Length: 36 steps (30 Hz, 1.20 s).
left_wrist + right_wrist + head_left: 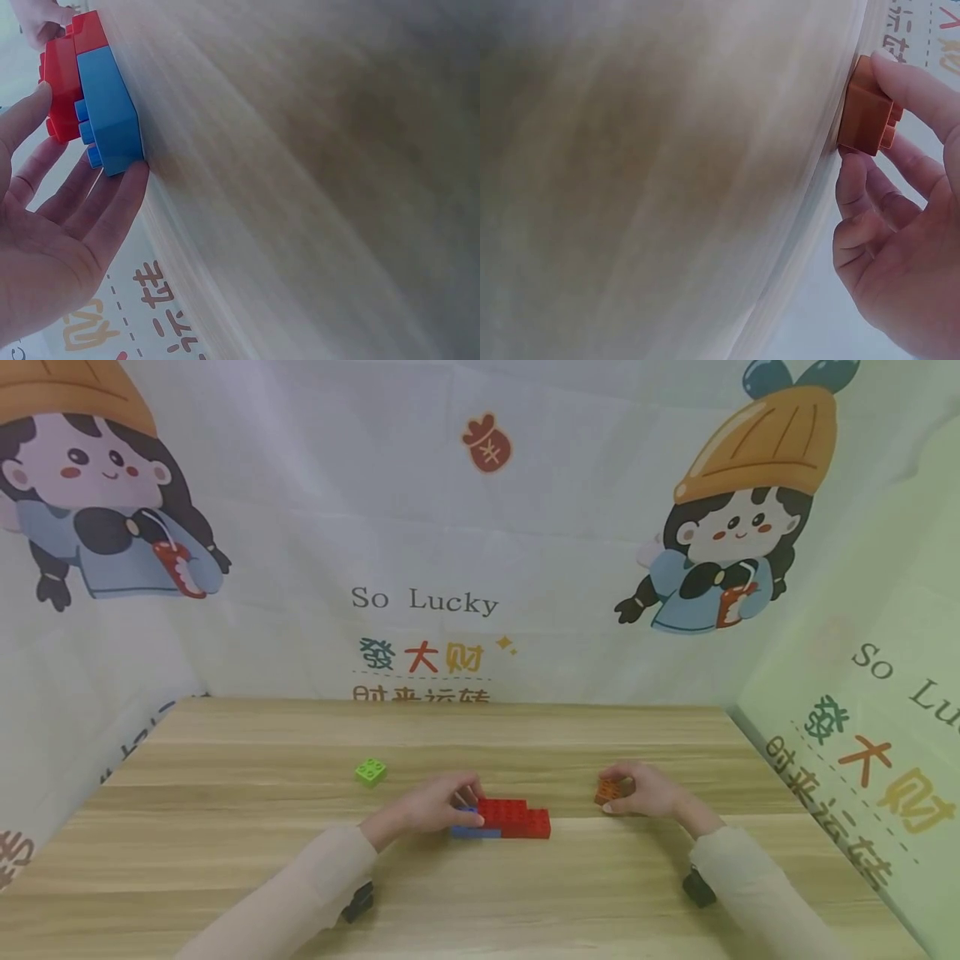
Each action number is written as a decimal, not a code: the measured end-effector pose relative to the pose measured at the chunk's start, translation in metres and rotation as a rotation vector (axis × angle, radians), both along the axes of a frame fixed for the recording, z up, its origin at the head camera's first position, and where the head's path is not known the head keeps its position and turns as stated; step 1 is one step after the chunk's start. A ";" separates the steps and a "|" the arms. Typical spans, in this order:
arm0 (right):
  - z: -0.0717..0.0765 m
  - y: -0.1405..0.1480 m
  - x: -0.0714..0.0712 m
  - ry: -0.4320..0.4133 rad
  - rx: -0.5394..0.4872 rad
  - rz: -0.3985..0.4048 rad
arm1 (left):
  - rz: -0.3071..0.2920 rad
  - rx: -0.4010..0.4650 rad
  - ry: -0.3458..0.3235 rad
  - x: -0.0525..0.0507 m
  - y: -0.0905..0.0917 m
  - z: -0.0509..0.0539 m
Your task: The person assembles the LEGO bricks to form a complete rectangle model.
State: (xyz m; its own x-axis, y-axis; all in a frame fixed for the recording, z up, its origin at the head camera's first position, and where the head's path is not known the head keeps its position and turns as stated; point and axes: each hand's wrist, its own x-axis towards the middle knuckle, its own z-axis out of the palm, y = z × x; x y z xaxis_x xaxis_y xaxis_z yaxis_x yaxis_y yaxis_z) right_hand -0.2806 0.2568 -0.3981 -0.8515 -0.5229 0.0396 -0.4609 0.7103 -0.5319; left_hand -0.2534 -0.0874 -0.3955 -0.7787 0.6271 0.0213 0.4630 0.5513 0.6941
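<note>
In the middle of the table, a red toy brick point(504, 812) sits raised above a blue toy brick point(477, 832) and another red toy brick point(538, 823), all joined in one low stack. My left hand point(438, 803) holds the stack's left end. The left wrist view shows the thumb against the upper red brick, with fingertips by the end of the blue brick point(111, 109). To the right, my right hand point(651, 789) pinches a small orange toy brick point(607, 791) at the table surface. Its studs show beside the thumb in the right wrist view.
A light green toy brick point(371, 772) lies on the wooden table point(262, 777), behind and left of the stack. Printed cloth point(420, 527) hangs at the back and both sides. Dark devices are strapped under both sleeves.
</note>
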 end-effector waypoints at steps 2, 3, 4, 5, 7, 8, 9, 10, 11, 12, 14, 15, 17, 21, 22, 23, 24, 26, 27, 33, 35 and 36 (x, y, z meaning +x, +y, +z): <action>0.000 0.000 0.000 -0.006 -0.002 0.000 | -0.001 0.003 0.000 0.000 0.000 0.000; 0.000 0.001 0.000 -0.011 -0.004 0.002 | -0.002 0.005 0.000 -0.001 0.000 0.000; 0.000 0.001 -0.001 -0.014 -0.007 0.003 | -0.002 0.006 -0.001 -0.001 0.000 0.000; 0.000 0.001 -0.001 -0.018 -0.012 0.006 | -0.002 0.008 -0.003 -0.001 0.000 0.000; 0.000 0.001 -0.001 -0.025 -0.022 0.011 | -0.002 0.006 -0.005 -0.001 0.000 0.000; 0.000 0.001 -0.001 -0.026 -0.025 0.010 | -0.001 0.007 -0.009 -0.001 0.000 0.000; 0.000 0.001 -0.001 -0.025 -0.028 0.014 | 0.000 0.008 -0.013 -0.001 0.000 0.000; 0.000 0.001 0.000 -0.025 -0.030 0.016 | 0.001 0.009 -0.015 -0.001 -0.001 0.000; 0.000 0.001 0.000 -0.025 -0.031 0.018 | 0.001 0.009 -0.017 -0.001 -0.001 0.000; 0.000 0.001 0.000 -0.025 -0.034 0.021 | 0.002 0.010 -0.017 -0.001 0.000 0.000; 0.001 0.000 0.002 -0.028 -0.038 0.028 | 0.000 0.013 -0.018 -0.001 -0.001 0.000; 0.001 -0.001 0.003 -0.027 -0.039 0.034 | -0.001 0.014 -0.015 -0.001 0.000 0.000; 0.002 -0.003 0.004 -0.028 -0.045 0.047 | -0.002 0.016 -0.013 -0.001 0.000 0.000; 0.004 -0.009 0.009 -0.023 -0.062 0.083 | -0.003 0.024 -0.012 0.000 0.000 0.000; 0.004 -0.011 0.010 -0.026 -0.066 0.089 | -0.004 0.026 -0.012 0.000 0.000 0.000; 0.003 -0.012 0.012 -0.027 -0.066 0.092 | -0.004 0.027 -0.011 0.000 0.000 0.001; 0.003 -0.014 0.013 -0.031 -0.070 0.096 | -0.005 0.028 -0.011 0.000 0.000 0.001; 0.003 -0.017 0.015 -0.037 -0.068 0.096 | -0.004 0.026 -0.011 0.001 0.000 0.001; 0.003 -0.019 0.015 -0.033 -0.069 0.101 | -0.004 0.026 -0.011 0.001 -0.001 0.001; 0.004 -0.030 0.022 0.001 -0.096 0.139 | -0.009 0.029 -0.007 0.000 -0.001 0.000; 0.005 -0.034 0.024 -0.003 -0.108 0.150 | -0.009 0.030 -0.009 0.000 -0.001 -0.001; 0.006 -0.036 0.025 -0.012 -0.117 0.156 | -0.009 0.031 -0.011 0.000 -0.002 -0.001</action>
State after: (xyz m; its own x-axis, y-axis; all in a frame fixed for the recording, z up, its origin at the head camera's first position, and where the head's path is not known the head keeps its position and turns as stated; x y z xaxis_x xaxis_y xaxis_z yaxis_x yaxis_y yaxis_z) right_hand -0.2551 0.2210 -0.3925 -0.7614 -0.6407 0.0984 -0.5538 0.5640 -0.6126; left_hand -0.2535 -0.0889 -0.3965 -0.7734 0.6331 0.0323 0.4599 0.5254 0.7158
